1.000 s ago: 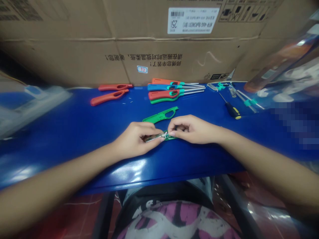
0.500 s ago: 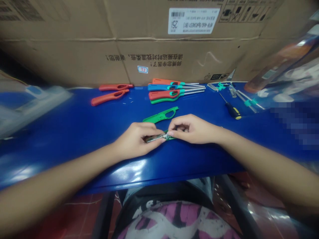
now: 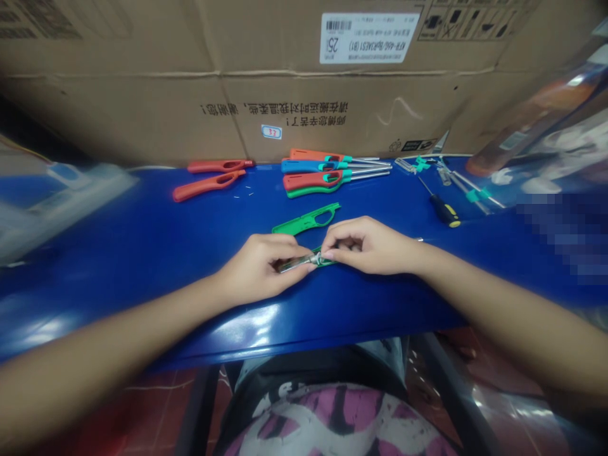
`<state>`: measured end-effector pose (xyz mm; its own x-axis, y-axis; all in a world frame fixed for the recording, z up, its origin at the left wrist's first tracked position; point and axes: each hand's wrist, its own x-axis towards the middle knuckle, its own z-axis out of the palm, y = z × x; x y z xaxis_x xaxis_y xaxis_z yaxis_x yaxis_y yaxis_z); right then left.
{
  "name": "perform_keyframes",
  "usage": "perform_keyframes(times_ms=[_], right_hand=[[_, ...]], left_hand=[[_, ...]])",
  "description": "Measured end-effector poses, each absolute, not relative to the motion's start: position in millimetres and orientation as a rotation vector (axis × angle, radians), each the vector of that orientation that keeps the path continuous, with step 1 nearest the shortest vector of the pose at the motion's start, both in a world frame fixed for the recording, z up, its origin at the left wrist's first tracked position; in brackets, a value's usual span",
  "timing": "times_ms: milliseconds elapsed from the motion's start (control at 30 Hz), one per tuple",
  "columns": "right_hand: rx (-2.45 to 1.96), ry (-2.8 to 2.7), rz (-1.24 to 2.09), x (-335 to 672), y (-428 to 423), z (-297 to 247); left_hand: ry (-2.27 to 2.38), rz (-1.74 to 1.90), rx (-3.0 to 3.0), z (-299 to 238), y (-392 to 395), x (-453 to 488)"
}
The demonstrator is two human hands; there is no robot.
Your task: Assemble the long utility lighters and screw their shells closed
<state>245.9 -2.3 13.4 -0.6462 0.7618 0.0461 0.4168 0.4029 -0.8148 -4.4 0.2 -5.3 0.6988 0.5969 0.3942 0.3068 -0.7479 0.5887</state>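
Just on the wearer's side of a loose green handle half (image 3: 308, 220), the left hand (image 3: 259, 263) grips a slim shiny part (image 3: 295, 262) pointing lengthwise toward the right hand (image 3: 368, 247), whose bunched fingertips sit at its end, their hold hidden.

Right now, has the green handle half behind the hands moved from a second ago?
No, the green handle half keeps its place against the cardboard box.

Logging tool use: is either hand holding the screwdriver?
No, the screwdriver lies on the blue table, apart from left hand and right hand.
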Motion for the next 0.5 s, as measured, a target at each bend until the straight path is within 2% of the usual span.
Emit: perform_keyframes(times_ms=[500], right_hand=[[-1.057,-2.202,1.175,242.5,-1.3,7.3]], left_hand=[[0.675,0.857,2.393,-8.6,-2.9,-0.4]])
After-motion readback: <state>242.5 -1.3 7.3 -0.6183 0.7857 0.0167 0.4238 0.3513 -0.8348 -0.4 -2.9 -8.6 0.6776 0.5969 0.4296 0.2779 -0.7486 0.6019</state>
